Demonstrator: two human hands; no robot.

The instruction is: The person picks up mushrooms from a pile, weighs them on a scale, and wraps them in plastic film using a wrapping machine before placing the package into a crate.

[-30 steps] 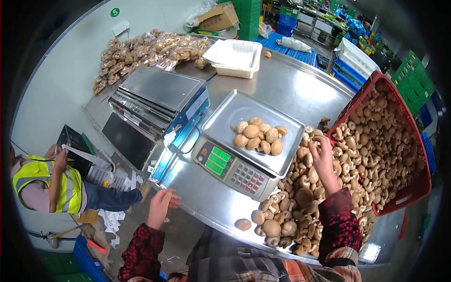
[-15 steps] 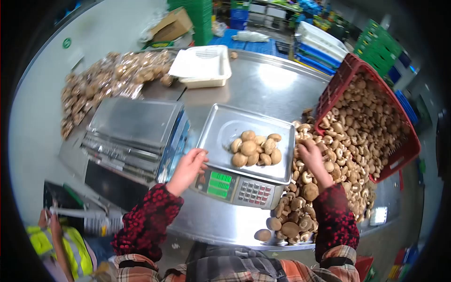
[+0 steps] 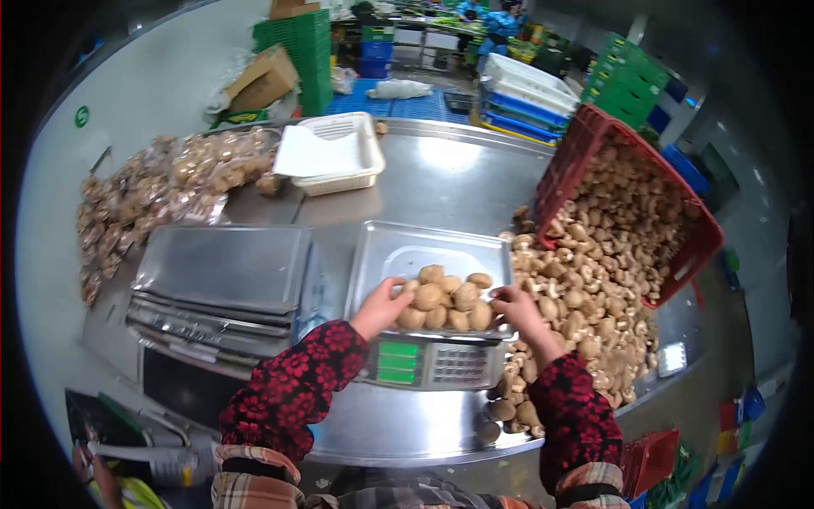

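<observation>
A small pile of brown mushrooms [image 3: 447, 305] lies on the steel tray [image 3: 407, 250] of a weighing scale [image 3: 424, 363] with a green display. My left hand [image 3: 381, 307] curls against the pile's left side. My right hand [image 3: 515, 305] presses on its right side, fingers pointing inward. Both hands cup the pile between them. Both sleeves are red and black.
A tilted red crate [image 3: 570, 165] spills loose mushrooms [image 3: 585, 293] onto the steel table [image 3: 458, 174] right of the scale. A wrapping machine [image 3: 222, 271] stands to the left, with bagged mushrooms [image 3: 148, 199] behind it. A white basket [image 3: 337, 157] sits at the back. Another person's yellow vest [image 3: 106, 488] shows at bottom left.
My left hand rose from the table edge to the scale and onto the pile. My right hand left the loose mushrooms and came to the pile's right side. The view swung right.
</observation>
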